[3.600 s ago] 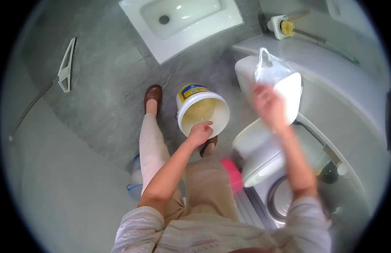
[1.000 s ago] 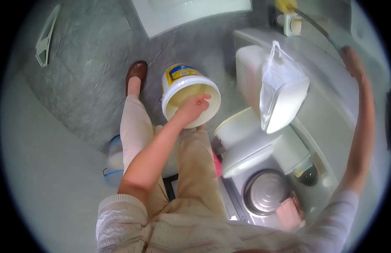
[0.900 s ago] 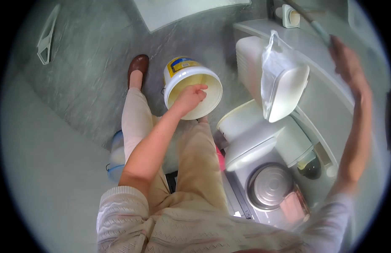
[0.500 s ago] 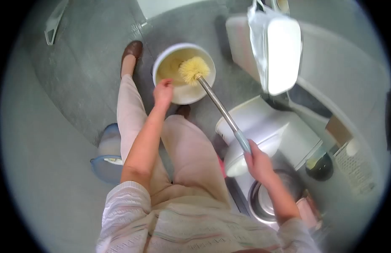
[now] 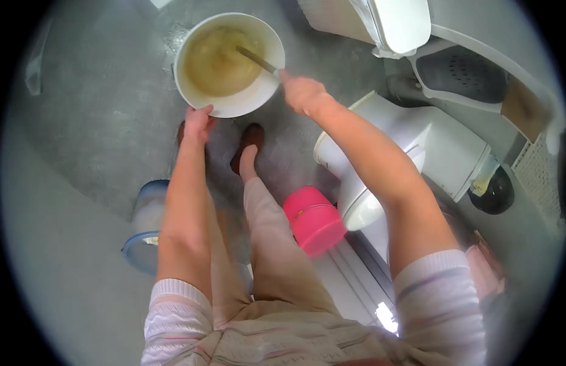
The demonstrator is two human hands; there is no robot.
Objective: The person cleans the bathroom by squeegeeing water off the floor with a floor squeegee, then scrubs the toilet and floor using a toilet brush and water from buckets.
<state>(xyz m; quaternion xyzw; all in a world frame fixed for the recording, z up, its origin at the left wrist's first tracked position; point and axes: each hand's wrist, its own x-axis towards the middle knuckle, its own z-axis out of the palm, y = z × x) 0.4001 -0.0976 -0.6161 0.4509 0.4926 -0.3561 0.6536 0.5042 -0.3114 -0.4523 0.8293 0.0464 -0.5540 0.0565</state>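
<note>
A white bucket (image 5: 229, 110) with cloudy yellowish water in it stands on the floor in front of me. My left hand (image 5: 198, 124) grips its near rim, fingers closed at the edge. In my right hand (image 5: 302, 94) is the handle of a long brush (image 5: 256, 59), fingers wrapped round it. The brush slants down over the bucket's right side into the water. Its yellow bristle head is hidden under the surface, and the water looks swirled.
To my right is a white toilet (image 5: 405, 137), with a pink bin (image 5: 314, 221) beside it. A white lidded bin (image 5: 400, 24) stands at the upper right. On my left is a blue-rimmed bin (image 5: 142, 235). A dark round object (image 5: 493, 190) lies behind the toilet.
The brush head has gone from above the bucket down into the water. My right hand has moved forward and left with it. My left hand has come onto the bucket's rim.
</note>
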